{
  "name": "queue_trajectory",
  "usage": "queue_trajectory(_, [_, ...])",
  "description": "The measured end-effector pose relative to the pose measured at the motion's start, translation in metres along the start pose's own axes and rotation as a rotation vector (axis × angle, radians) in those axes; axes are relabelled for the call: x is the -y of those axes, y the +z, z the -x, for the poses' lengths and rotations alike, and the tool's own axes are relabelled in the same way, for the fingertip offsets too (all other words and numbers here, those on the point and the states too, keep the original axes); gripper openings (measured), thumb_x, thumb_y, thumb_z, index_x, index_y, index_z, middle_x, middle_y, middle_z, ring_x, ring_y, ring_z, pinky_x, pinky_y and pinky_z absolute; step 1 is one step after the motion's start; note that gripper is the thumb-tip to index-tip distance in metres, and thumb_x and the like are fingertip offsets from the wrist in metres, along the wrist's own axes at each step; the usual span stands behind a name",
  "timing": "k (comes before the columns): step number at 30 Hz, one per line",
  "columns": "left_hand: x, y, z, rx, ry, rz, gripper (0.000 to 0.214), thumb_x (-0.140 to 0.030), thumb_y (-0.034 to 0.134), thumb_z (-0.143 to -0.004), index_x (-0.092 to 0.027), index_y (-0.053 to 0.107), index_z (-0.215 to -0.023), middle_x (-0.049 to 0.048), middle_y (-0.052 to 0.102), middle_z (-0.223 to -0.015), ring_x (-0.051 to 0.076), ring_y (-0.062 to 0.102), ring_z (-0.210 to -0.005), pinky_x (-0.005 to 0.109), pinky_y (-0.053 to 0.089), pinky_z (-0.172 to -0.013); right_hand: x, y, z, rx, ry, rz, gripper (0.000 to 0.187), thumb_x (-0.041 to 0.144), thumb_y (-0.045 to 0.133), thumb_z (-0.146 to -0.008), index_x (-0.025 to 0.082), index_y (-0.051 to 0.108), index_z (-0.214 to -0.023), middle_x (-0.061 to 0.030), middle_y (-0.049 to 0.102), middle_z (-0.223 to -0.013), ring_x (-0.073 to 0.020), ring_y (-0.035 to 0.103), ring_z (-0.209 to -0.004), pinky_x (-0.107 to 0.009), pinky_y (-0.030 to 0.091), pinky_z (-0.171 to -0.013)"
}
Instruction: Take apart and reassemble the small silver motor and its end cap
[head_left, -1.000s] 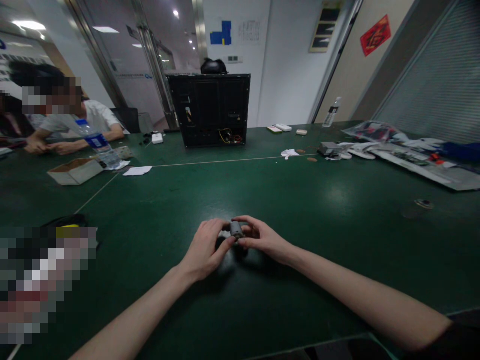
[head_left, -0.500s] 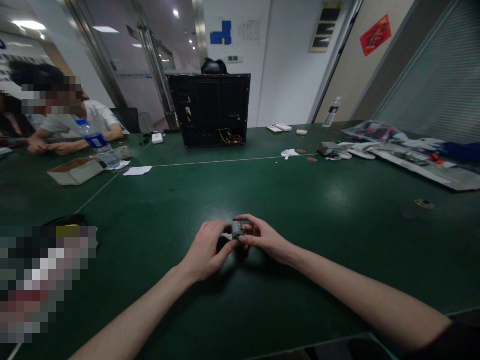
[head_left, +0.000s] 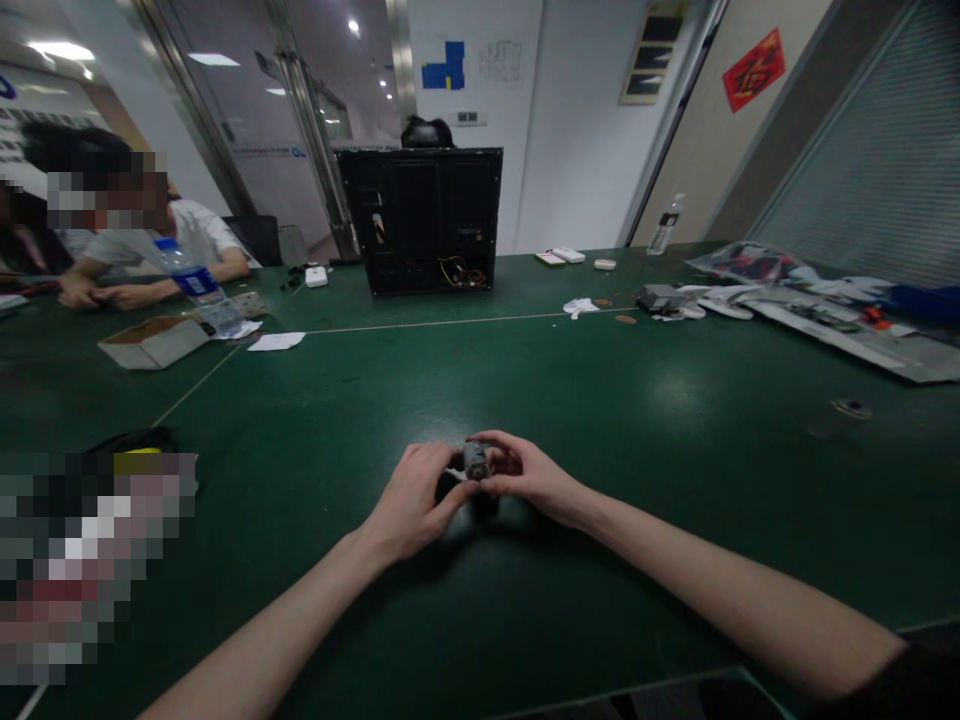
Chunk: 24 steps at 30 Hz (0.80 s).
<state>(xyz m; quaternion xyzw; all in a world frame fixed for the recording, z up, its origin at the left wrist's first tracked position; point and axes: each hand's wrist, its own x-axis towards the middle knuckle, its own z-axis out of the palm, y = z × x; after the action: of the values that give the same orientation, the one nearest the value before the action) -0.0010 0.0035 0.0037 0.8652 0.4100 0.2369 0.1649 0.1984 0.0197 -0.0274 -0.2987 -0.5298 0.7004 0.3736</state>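
Observation:
A small grey cylindrical motor (head_left: pixel 475 461) is held just above the green table (head_left: pixel 480 385), between the fingertips of both hands. My left hand (head_left: pixel 417 500) grips it from the left, its thumb at the lower near end and the fingers curled behind. From the right, my right hand (head_left: pixel 531 478) pinches it, with the index finger over the top and the thumb below. One round end of the motor faces toward me. Something white shows by the left fingers; what it is I cannot make out.
A black panelled box (head_left: pixel 424 220) stands at the back. To the left are an open carton (head_left: pixel 154 345), a water bottle (head_left: pixel 201 288) and paper (head_left: pixel 276 342); a person (head_left: pixel 202 240) sits beyond. At right lie a small round part (head_left: pixel 851 409) and a cluttered board (head_left: pixel 847 335).
The motor has tipped slightly in my fingers, so its round end faces me more. Both hands stay in nearly the same place.

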Motion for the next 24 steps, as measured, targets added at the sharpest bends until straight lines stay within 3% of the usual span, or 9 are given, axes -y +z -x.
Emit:
queue_trajectory(10, [0.0018, -0.0006, 0.0002, 0.028, 0.015, 0.0, 0.023, -0.032, 0.034, -0.095, -0.018, 0.052, -0.09, 0.0052, 0.06, -0.088, 0.022, 0.053, -0.084, 0.037, 0.038, -0.08, 0.0005, 0.002, -0.0002, 0.025, 0.003, -0.038, 0.059, 0.023, 0.076, -0.067, 0.019, 0.049, -0.119, -0.0049, 0.059, -0.096, -0.0108, 0.055, -0.077, -0.022, 0.047, -0.064])
queue_trajectory(15, [0.0004, -0.0006, 0.0001, 0.026, 0.01, -0.009, 0.021, -0.032, 0.037, -0.094, -0.017, 0.052, -0.089, 0.0053, 0.059, -0.087, 0.021, 0.053, -0.083, 0.037, 0.039, -0.08, 0.0006, 0.0017, 0.0003, 0.016, -0.003, -0.027, 0.058, 0.023, 0.075, -0.068, 0.019, 0.049, -0.12, -0.004, 0.058, -0.095, -0.011, 0.055, -0.079, -0.022, 0.047, -0.065])
queue_trajectory(24, [-0.0017, -0.0044, 0.0014, -0.025, -0.01, 0.04, 0.023, -0.034, 0.044, -0.091, -0.017, 0.053, -0.105, 0.0077, 0.061, -0.099, 0.023, 0.054, -0.09, 0.038, 0.04, -0.082, 0.0014, 0.0008, -0.0008, 0.03, 0.0, 0.007, 0.053, 0.024, 0.075, -0.069, 0.018, 0.053, -0.117, -0.0024, 0.056, -0.09, -0.0114, 0.056, -0.077, -0.023, 0.047, -0.065])
